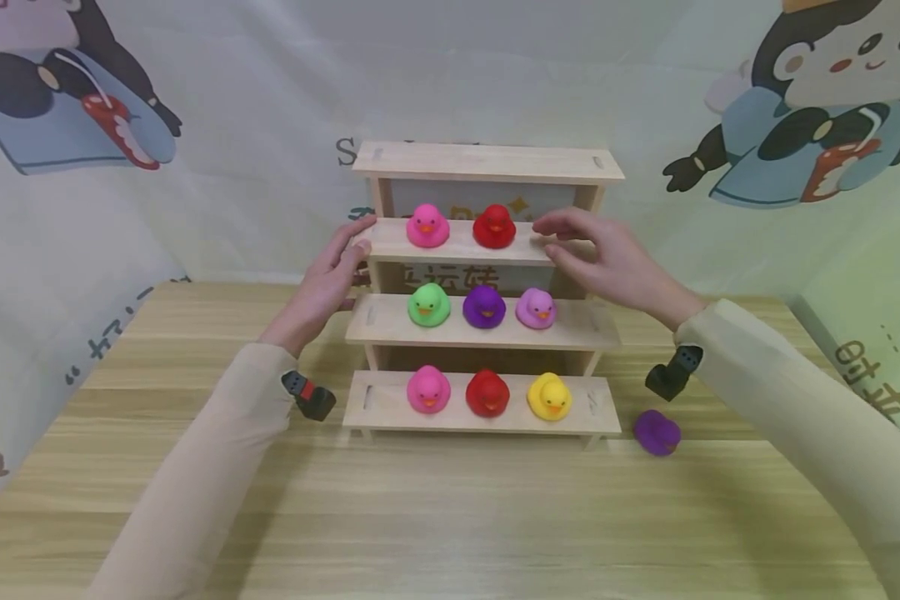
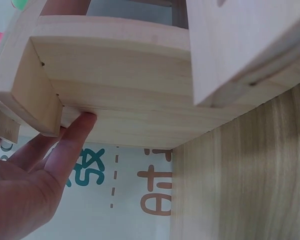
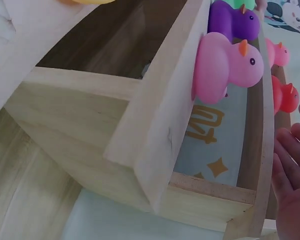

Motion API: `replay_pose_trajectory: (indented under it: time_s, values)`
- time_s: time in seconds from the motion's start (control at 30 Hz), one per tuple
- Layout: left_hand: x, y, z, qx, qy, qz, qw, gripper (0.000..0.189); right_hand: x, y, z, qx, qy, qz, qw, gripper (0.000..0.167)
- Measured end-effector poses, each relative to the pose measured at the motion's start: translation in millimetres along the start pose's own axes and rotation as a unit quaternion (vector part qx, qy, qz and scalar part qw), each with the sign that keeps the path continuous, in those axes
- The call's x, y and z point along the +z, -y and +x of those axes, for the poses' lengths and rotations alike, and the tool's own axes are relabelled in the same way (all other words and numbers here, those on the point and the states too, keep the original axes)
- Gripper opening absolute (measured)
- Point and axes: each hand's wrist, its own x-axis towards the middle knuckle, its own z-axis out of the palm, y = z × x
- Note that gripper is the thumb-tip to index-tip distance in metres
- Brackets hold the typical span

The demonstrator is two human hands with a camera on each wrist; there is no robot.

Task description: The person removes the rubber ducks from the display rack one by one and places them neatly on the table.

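My left hand holds the left end of a tiered wooden display shelf. In the left wrist view a finger of that hand touches its side panel. My right hand is over the right end of the second board from the top, thumb and fingers apart with nothing between them. Just left of its fingertips sits a red duck, with a pink duck farther left. The board below carries a green duck, a dark purple duck and a light purple duck.
Along the lowest board stand a pink duck, a red duck and a yellow duck. Another purple duck lies on the wood-grain table, right of the shelf. Behind hangs a printed cloth.
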Motion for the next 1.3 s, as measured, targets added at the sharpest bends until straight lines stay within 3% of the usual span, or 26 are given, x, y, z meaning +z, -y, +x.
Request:
replay_pose_trajectory:
  time_s: [0.27,0.6,0.8,1.3]
  values:
    - [0.8,0.3,0.8,0.005,0.001,0.002,1.0,0.048,0.1,1.7,17.5,0.042,0.007,-0.003,0.9991,0.036]
    - [0.0,1.7,-0.1,0.007,0.001,0.007,1.0,0.048,12.4,8.2,35.2,0.086,0.044,0.038,0.9946,0.048]
    - [0.2,2.6,0.9,0.011,0.003,0.002,0.9999,0.048,22.6,5.9,38.4,0.08,0.03,0.049,0.9951,0.045]
    - [1.4,3.1,2.0,0.01,0.0,0.004,0.9999,0.048,24.0,6.2,35.9,0.071,0.001,0.035,0.9969,0.038]
